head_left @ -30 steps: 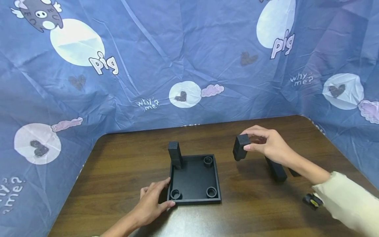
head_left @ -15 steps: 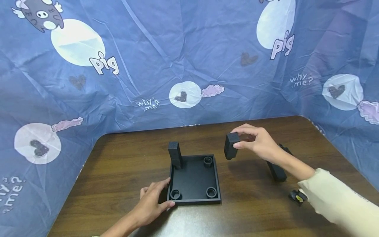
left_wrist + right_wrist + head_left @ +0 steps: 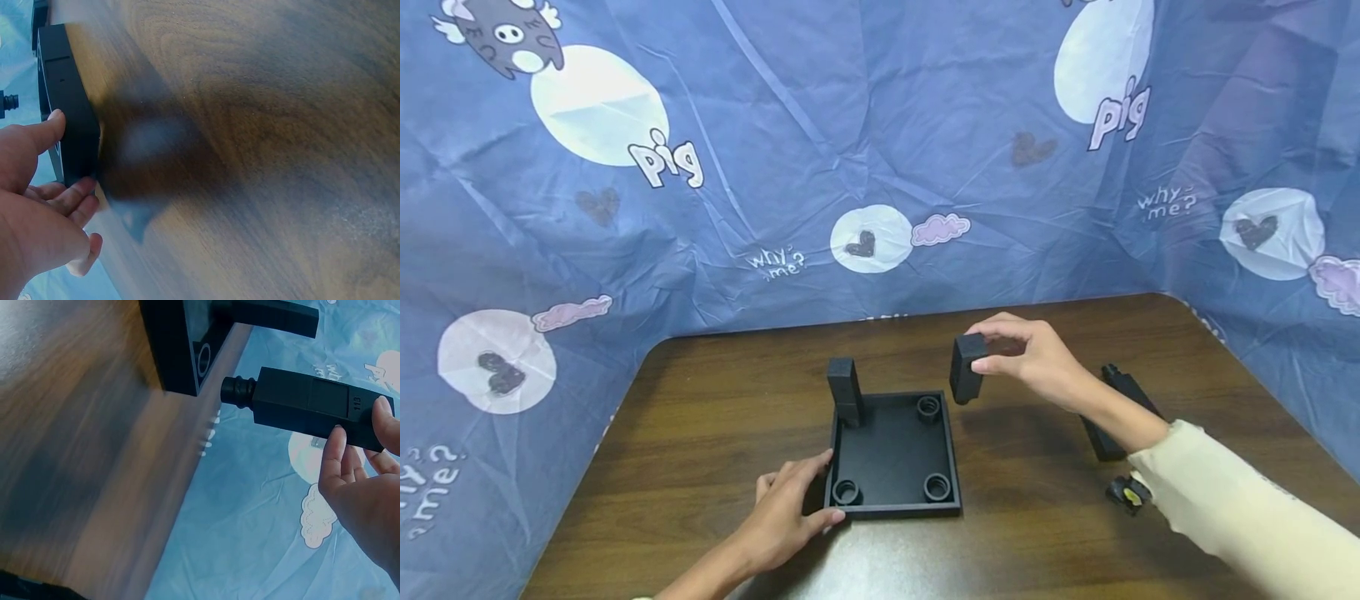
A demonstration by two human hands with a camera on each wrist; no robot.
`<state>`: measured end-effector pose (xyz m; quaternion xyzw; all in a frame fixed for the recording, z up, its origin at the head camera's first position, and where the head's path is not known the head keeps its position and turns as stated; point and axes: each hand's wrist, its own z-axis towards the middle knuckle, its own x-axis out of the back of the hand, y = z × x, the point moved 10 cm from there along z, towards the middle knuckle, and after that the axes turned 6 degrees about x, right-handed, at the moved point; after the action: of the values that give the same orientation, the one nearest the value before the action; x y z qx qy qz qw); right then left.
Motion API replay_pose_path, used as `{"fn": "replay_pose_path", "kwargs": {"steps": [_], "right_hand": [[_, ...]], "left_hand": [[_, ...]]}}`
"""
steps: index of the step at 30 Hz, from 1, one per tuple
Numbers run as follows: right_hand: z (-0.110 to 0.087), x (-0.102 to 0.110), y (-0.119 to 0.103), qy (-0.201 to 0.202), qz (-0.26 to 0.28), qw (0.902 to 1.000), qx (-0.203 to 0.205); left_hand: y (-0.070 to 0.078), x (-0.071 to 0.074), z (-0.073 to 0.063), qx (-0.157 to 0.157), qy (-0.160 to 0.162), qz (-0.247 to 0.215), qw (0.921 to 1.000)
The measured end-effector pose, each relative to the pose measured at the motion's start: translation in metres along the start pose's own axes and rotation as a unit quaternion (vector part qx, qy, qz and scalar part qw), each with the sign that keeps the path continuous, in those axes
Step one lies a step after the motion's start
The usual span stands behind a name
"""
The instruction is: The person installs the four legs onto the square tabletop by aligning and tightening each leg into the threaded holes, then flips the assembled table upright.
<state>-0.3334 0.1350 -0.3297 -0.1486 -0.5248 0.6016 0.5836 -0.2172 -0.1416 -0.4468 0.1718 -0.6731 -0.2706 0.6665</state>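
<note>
A black square tabletop with raised rims lies underside up, threaded round sockets in three of its corners. At its far left corner a black table leg stands upright. My left hand holds the near left corner, thumb on the front side and fingers along the left side. Between thumb and fingers my right hand pinches the upper end of another table leg, which hangs upright beside the far right corner. In the right wrist view, the threaded tip of this leg points toward the tabletop's socket, apart from it.
More black table legs lie on the wooden table at the right, partly behind my right forearm. A small black device sits at the right cuff. Blue printed cloth hangs behind the table.
My right hand has carried the table leg leftward, closer to the tabletop's far right corner, uncovering more of the legs at the right. The left hand and the tabletop have stayed put.
</note>
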Motion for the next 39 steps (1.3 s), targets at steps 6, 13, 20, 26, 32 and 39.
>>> {"fn": "replay_pose_path", "kwargs": {"steps": [6, 13, 20, 26, 32, 39], "right_hand": [[0.008, -0.01, -0.002, 0.005, 0.005, 0.9999, 0.013], [0.014, -0.02, 0.001, 0.004, 0.017, 0.9998, 0.007], [0.016, -0.026, 0.009, 0.006, 0.034, 0.9994, -0.007], [0.016, -0.033, 0.015, 0.008, 0.037, 0.9993, -0.004], [0.019, -0.04, 0.018, 0.016, 0.024, 0.9996, -0.001], [0.019, -0.046, 0.023, 0.022, 0.024, 0.9995, -0.002]], "left_hand": [[0.0, 0.001, 0.0, -0.001, 0.004, 0.004, 1.0], [0.002, 0.002, 0.0, -0.005, 0.008, 0.003, 0.9999], [0.002, 0.002, 0.001, -0.004, 0.003, 0.008, 1.0], [0.001, 0.002, 0.001, -0.003, -0.001, 0.005, 1.0], [0.001, 0.002, 0.0, -0.002, 0.003, 0.004, 1.0], [0.002, 0.002, 0.0, -0.004, 0.007, 0.006, 1.0]]}}
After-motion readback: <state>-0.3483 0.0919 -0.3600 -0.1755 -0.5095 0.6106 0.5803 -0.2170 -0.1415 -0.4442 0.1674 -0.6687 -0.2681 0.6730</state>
